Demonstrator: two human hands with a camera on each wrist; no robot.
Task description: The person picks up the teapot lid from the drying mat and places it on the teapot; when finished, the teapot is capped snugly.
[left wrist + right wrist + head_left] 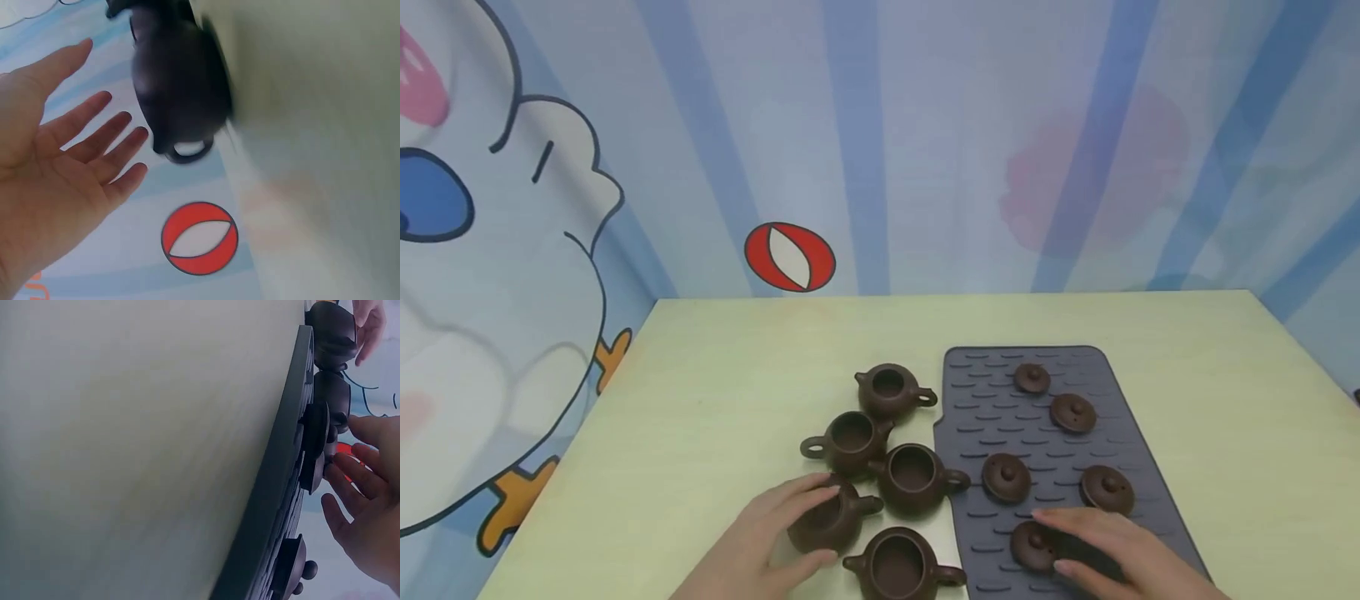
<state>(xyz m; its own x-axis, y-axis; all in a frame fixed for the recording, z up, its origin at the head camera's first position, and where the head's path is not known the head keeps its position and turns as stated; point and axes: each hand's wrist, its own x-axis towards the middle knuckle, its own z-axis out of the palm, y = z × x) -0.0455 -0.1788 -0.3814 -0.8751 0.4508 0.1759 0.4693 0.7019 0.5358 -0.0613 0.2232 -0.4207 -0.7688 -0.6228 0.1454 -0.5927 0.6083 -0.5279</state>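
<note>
My left hand (763, 533) hovers by a dark brown lidless teapot (823, 527), its fingers spread over the far side and its thumb on the near side. In the left wrist view that hand (62, 150) is apart from the blurred teapots (178, 81). Over the grey mat, my right hand (1123, 550) has its thumb and forefinger on either side of a round brown lid (1032, 547) with a knob. The right wrist view shows this hand (375, 506) with loosely extended fingers near the lids; whether it touches one is unclear.
Several more lidless teapots (913, 480) cluster along the left edge of the ribbed grey mat (962, 383). Several other lids (1006, 478) lie scattered on that mat. Behind the pale table (737, 350) hangs a striped blue backdrop (925, 150) with cartoon figures.
</note>
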